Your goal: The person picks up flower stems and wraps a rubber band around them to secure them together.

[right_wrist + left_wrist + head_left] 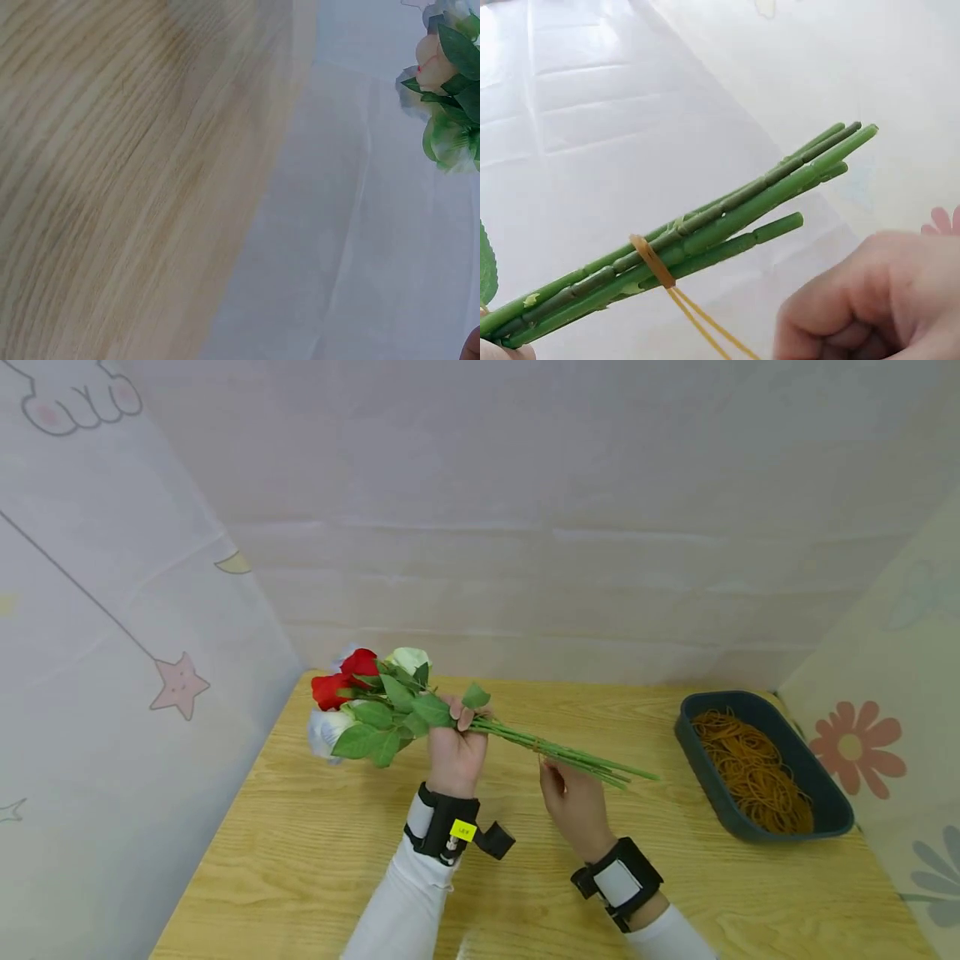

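Left grip (456,752) clasping flower bunch (390,706) above desk (300,852); right grip (573,797) pinching rubber band (651,259) looped round stems (727,225).

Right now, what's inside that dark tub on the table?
The dark tub is heaped with brownish rubber bands, a tangled pile filling most of it. Whatever lies beneath them, and the tub's bottom, is covered, so it cannot be seen.

white sleeves, black wrist straps, yellow tag on left strap
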The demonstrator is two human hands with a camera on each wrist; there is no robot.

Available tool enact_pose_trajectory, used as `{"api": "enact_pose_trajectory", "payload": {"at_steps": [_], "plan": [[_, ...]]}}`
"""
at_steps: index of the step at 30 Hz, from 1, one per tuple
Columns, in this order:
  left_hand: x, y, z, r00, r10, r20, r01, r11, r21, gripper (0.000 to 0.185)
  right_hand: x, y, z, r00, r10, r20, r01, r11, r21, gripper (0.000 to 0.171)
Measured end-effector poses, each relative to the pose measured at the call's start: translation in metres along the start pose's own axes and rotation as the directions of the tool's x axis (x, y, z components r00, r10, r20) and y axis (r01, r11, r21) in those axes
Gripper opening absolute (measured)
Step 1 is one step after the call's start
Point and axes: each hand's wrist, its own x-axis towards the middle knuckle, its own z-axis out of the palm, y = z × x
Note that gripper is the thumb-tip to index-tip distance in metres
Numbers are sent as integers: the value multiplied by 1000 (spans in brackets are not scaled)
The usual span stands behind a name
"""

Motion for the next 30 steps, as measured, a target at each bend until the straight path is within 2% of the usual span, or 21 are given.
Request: {"api": "enact_pose_trajectory", "payload": {"at_steps": [3, 6, 9, 11, 12, 14, 17, 18, 20, 22, 23, 24, 27, 29, 30], "plan": [[4, 1, 3, 997, 83, 2, -82, 994, 70, 44, -4, -9, 0, 1000, -16, -3, 16, 1000, -17, 17], [7, 2, 3, 989, 146, 30, -149, 976, 158, 44, -5, -19, -2, 997, -73, -6, 73, 997, -26, 12], [10, 2, 2, 979, 189, 69, -201, 947, 251, 43, -4, -27, -4, 991, -130, -18, 129, 991, -25, 21], [10, 3, 0, 971, 213, 109, -237, 915, 325, 43, -2, -31, -7, 986, -166, -28, 165, 986, -31, 32], [11, 3, -1, 965, 222, 140, -259, 890, 375, 43, -1, -33, -10, 983, -180, -32, 179, 983, -38, 35], [11, 3, -2, 948, 236, 215, -312, 822, 477, 43, 1, -34, -14, 978, -204, -39, 202, 978, -46, 37], [12, 5, -4, 910, 234, 342, -404, 689, 601, 41, 4, -34, -23, 974, -225, -33, 222, 972, -78, 35], [12, 5, -4, 897, 226, 380, -428, 655, 623, 40, 5, -33, -25, 973, -230, -30, 226, 970, -88, 36], [13, 7, -4, 876, 207, 435, -462, 616, 638, 37, 6, -31, -30, 972, -234, -24, 230, 968, -105, 36], [13, 10, -1, 877, 167, 450, -447, 627, 638, 37, 7, -27, -33, 972, -235, -21, 231, 965, -120, 38], [13, 12, 1, 888, 144, 437, -418, 649, 635, 39, 7, -25, -35, 973, -230, -21, 226, 967, -117, 39], [14, 15, 3, 902, 114, 417, -376, 685, 624, 41, 7, -23, -36, 974, -225, -23, 221, 969, -114, 40], [13, 23, 10, 946, 27, 324, -229, 764, 603, 48, 8, -18, -39, 979, -203, -20, 201, 975, -94, 40], [12, 28, 14, 960, -22, 280, -158, 783, 601, 51, 7, -16, -40, 984, -179, 2, 179, 982, -66, 32], [12, 30, 15, 961, -50, 272, -129, 787, 603, 51, 7, -16, -41, 986, -163, 16, 164, 985, -51, 25]]}}
